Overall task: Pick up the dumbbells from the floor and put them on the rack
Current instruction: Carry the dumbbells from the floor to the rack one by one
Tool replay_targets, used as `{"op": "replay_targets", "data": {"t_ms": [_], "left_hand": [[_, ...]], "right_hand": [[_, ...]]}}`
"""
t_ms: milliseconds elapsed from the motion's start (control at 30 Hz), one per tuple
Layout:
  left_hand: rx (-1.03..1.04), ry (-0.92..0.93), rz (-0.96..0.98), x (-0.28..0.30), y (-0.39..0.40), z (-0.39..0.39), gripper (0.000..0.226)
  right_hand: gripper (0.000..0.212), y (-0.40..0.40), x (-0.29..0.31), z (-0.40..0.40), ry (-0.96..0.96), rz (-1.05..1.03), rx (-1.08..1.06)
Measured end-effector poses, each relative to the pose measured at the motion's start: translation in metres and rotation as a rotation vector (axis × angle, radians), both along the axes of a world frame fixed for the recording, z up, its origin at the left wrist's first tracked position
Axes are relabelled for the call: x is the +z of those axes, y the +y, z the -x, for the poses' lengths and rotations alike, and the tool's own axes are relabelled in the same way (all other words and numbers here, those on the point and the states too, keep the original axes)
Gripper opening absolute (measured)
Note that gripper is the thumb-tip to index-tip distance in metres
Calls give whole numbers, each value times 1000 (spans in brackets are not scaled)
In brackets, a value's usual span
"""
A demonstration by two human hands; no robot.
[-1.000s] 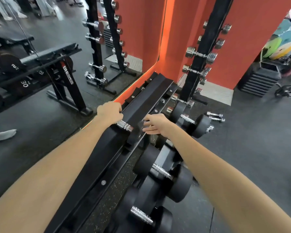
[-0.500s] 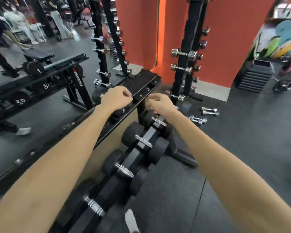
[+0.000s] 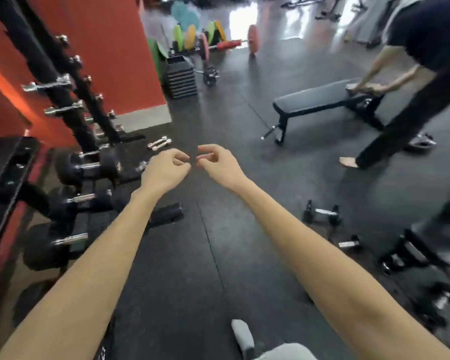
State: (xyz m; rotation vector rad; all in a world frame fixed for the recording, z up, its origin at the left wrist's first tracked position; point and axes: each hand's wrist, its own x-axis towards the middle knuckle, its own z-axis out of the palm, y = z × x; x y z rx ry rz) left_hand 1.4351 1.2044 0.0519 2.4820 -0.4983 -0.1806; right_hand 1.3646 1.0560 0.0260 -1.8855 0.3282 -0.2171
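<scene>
Hands empty, fingers loosely curled: left hand (image 3: 164,168), right hand (image 3: 217,163). Nearest floor dumbbell (image 3: 322,212) lies lower right, handle crosswise; right hand nearer.

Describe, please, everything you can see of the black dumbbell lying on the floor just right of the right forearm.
The dumbbell is small, with two dark, rubber-like heads joined by a short shiny metal handle. It lies flat on the dark floor, handle roughly level across the picture, to the right of the right forearm. Nothing touches it: both hands are empty and held out ahead, well clear. A smaller dumbbell lies apart from it, nearer the camera. Blur hides any markings.
</scene>
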Motion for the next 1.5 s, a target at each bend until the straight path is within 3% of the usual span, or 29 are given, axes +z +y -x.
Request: {"op": "replay_targets", "data": {"t_ms": [300, 567, 733, 1000, 1233, 1500], "left_hand": [[-467, 238, 13, -62, -199, 201, 34], [-552, 301, 14, -76, -324, 289, 38], [-445, 344, 49, -84, -363, 279, 42], [-279, 377, 50, -109, -397, 187, 41], [-383, 413, 0, -129, -491, 95, 41], [-508, 515, -54, -164, -595, 107, 39]], "right_hand": [[46, -169, -54, 288, 112, -123, -601], [40, -291, -54, 403, 101, -153, -747], [40, -345, -58, 389, 136, -168, -651], [37, -397, -102, 274, 183, -222, -520], [40, -471, -119, 198, 205, -282, -638], [38, -545, -149, 195, 298, -316, -716]]}}
